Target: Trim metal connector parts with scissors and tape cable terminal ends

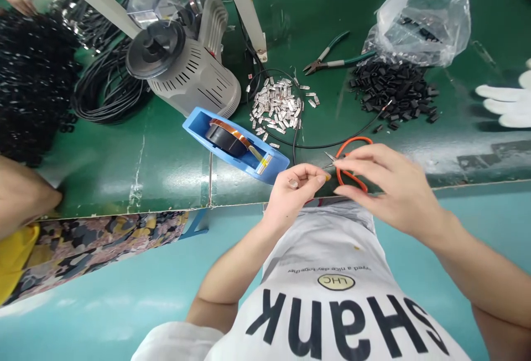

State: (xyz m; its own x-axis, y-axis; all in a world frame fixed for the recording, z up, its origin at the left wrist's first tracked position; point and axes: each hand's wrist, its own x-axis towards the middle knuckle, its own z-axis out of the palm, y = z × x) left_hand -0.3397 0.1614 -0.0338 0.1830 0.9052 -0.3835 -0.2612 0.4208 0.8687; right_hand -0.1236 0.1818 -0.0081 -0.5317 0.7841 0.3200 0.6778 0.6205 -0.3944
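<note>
My left hand (296, 189) is closed in a pinch at the table's front edge. A thin black cable (315, 146) runs into it and a small amber bit (327, 177), maybe tape, shows at the fingertips. Most of what it grips is hidden. My right hand (385, 187) hovers over orange-handled scissors (357, 139) lying on the table, thumb and fingers apart. Its fingertips overlap the scissors; contact is unclear. Left of my hands stands a blue tape dispenser (194, 123) with a roll of amber tape (230, 131). The cable's far end lies by black plastic pieces (394, 87).
Small silvery metal parts (277, 104) lie in a pile. Behind them are green-handled cutters (327, 54) and a clear plastic bag (427, 12). A grey machine (191, 73) and coiled cables (103, 90) stand left. A co-worker's arm (25, 195) and a white-gloved hand (508, 101) flank the table.
</note>
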